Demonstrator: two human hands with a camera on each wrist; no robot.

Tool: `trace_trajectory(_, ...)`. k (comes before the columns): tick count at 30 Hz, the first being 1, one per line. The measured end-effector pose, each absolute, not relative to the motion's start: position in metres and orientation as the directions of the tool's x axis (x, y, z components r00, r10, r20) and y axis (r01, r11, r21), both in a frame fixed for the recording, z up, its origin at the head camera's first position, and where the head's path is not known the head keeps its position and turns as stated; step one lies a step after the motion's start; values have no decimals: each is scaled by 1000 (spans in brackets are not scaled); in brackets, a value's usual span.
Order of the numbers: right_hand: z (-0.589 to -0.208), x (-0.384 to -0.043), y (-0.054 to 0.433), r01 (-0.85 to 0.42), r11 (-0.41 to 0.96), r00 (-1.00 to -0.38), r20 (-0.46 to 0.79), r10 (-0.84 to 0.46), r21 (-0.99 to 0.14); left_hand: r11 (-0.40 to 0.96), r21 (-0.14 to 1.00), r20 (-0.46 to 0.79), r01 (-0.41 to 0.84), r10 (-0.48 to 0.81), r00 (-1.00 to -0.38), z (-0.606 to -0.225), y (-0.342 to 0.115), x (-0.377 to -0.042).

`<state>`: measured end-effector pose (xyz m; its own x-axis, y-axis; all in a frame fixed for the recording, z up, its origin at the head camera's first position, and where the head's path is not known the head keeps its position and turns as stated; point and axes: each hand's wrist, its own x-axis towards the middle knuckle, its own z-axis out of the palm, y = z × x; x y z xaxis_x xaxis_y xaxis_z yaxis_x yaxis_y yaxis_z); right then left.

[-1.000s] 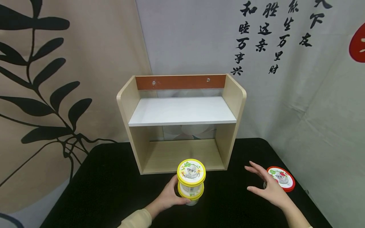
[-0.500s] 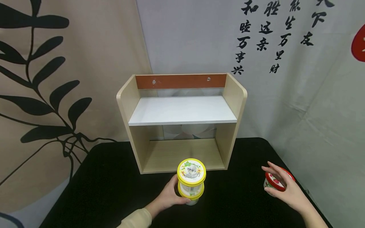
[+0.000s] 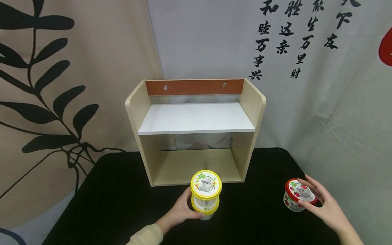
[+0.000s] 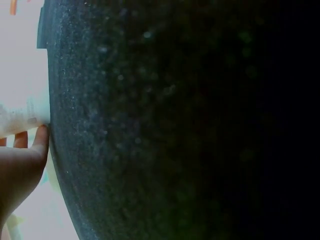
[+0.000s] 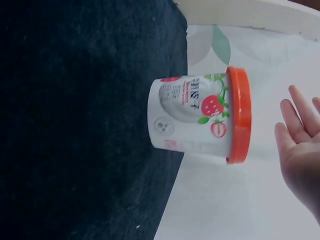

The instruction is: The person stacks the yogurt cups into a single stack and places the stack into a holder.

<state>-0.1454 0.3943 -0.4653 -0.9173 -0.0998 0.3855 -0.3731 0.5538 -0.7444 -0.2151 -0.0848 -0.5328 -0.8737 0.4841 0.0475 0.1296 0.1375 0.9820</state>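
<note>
Two yellow-lidded tubs stand stacked on the black table in the head view: the upper tub [image 3: 206, 185] sits on the lower tub [image 3: 206, 206]. My left hand [image 3: 182, 207] holds the lower tub from its left side, thumb in front. A white tub wall [image 4: 22, 95] and the fingertips show at the left edge of the left wrist view. A red-lidded tub [image 5: 192, 115] with printed strawberries stands upright on the table at the right. My right hand [image 3: 326, 206] is beside it, fingers spread; the right wrist view shows a gap between hand and lid.
A two-tier wooden shelf [image 3: 196, 119] with a white upper board stands at the back of the black table [image 3: 116, 204]. Behind hang cloth backdrops [image 3: 208, 41], one with plant shapes and one with black characters. The cloth also runs along the table's right side.
My right hand has moved to the right, passing over the red-lidded tub to its right side, so more of the tub shows. My left hand and the yellow-lidded tubs have stayed put.
</note>
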Motion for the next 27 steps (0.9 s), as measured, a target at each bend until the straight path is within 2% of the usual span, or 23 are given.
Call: trace_trajectory(27,-487,-142,417,-241,608,-951,309,6,-757,19,1000,4,17,569,-822,-526,-90,-218)
